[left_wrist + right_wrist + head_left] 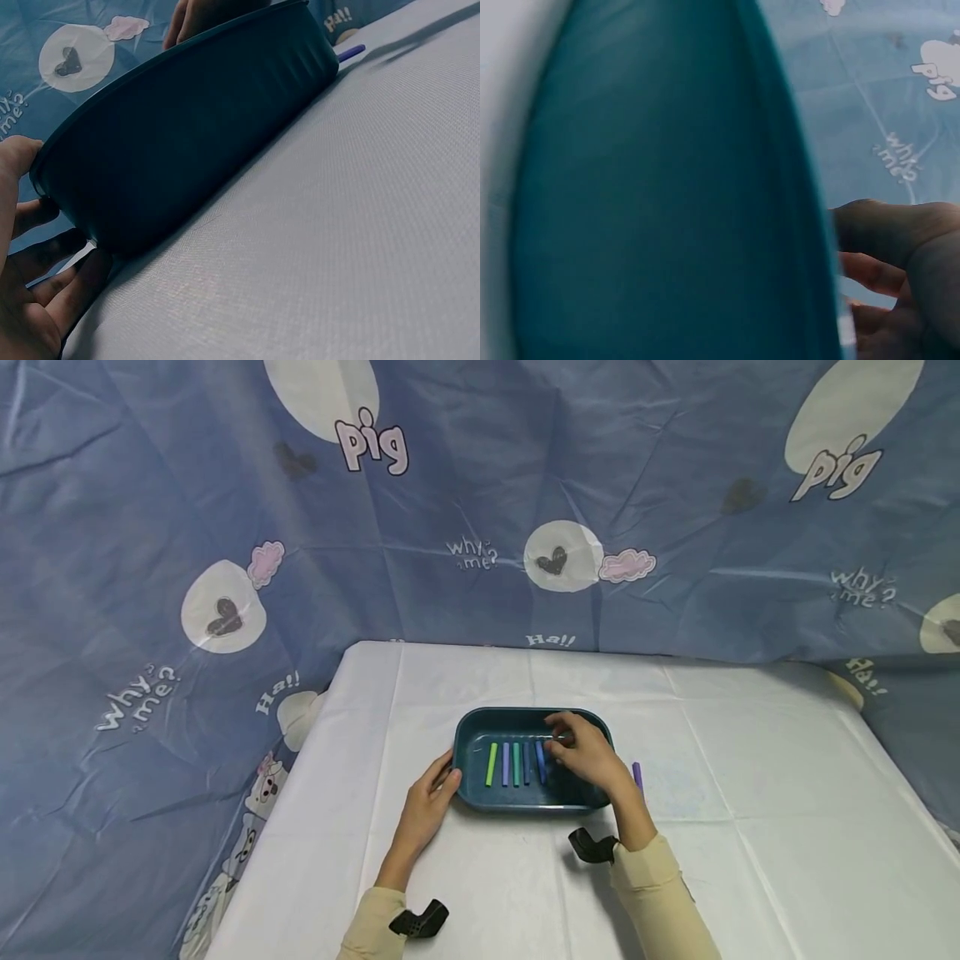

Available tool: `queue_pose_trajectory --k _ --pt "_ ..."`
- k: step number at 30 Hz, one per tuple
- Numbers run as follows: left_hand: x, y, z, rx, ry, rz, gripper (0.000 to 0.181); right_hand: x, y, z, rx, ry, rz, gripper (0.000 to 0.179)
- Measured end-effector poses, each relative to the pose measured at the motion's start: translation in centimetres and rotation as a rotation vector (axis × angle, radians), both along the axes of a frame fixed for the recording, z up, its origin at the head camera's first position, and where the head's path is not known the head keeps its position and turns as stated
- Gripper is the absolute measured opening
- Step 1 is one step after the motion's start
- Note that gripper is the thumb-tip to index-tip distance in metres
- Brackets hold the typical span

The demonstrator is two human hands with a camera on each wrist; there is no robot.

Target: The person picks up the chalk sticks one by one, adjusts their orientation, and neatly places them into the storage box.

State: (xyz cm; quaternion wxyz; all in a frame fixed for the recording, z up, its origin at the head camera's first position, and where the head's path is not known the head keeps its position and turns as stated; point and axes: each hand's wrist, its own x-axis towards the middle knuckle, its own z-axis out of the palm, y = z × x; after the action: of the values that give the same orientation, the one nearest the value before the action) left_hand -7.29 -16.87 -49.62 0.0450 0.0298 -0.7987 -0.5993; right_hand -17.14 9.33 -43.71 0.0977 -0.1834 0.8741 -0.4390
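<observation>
A dark teal tray [480, 799] with raised walls stands on the table. Inside it several thin coloured sticks lie side by side: a lime green stick [491, 765], a lavender stick [506, 765], a teal stick [516, 765], a dark blue stick [527, 763] and a blue stick [541, 762]. My left hand [424, 806] holds the tray's left end, thumb at the rim and fingers against the outer wall. Over the tray's right half is my right hand [588, 756], its fingers bent loosely and parted beside the blue stick; nothing shows between them.
A purple stick [637, 775] lies on the table just right of the tray, partly behind the right forearm. White cloth [750, 877] covers the table. Blue printed fabric [465, 485] hangs behind and at the left.
</observation>
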Motion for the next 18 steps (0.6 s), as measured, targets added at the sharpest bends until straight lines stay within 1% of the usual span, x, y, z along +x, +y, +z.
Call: queue_pose_trajectory --k 1,3,4,7,8,10,13,18 --pt "-0.1 0.0 -0.1 0.002 -0.003 -0.001 0.051 0.0 0.1 0.1 -0.012 -0.003 -0.002 0.04" --pt "-0.3 -0.2 -0.9 0.003 -0.002 0.003 0.051 0.0 0.3 0.4 -0.032 -0.018 -0.008 0.042" --pt "-0.3 -0.1 -0.6 0.008 -0.004 -0.001 0.051 0.0 0.4 0.5 -0.042 -0.026 -0.01 0.042" --pt "0.1 0.0 0.8 0.007 -0.016 -0.018 0.051 0.2 0.9 0.7 -0.07 -0.045 -0.022 0.043" --pt "0.2 0.1 0.9 0.005 -0.012 -0.018 0.051 0.2 1.0 0.7 -0.073 -0.048 -0.024 0.043" --pt "0.5 0.2 1.8 -0.001 -0.012 -0.028 0.05 0.3 1.4 0.8 -0.079 -0.046 -0.028 0.043" --pt "0.5 0.2 2.2 -0.002 -0.022 -0.033 0.05 0.4 1.9 0.8 -0.077 -0.029 -0.033 0.042" --pt "0.6 0.1 2.4 0.009 -0.025 -0.041 0.05 0.6 2.8 1.0 -0.054 0.004 -0.036 0.041"
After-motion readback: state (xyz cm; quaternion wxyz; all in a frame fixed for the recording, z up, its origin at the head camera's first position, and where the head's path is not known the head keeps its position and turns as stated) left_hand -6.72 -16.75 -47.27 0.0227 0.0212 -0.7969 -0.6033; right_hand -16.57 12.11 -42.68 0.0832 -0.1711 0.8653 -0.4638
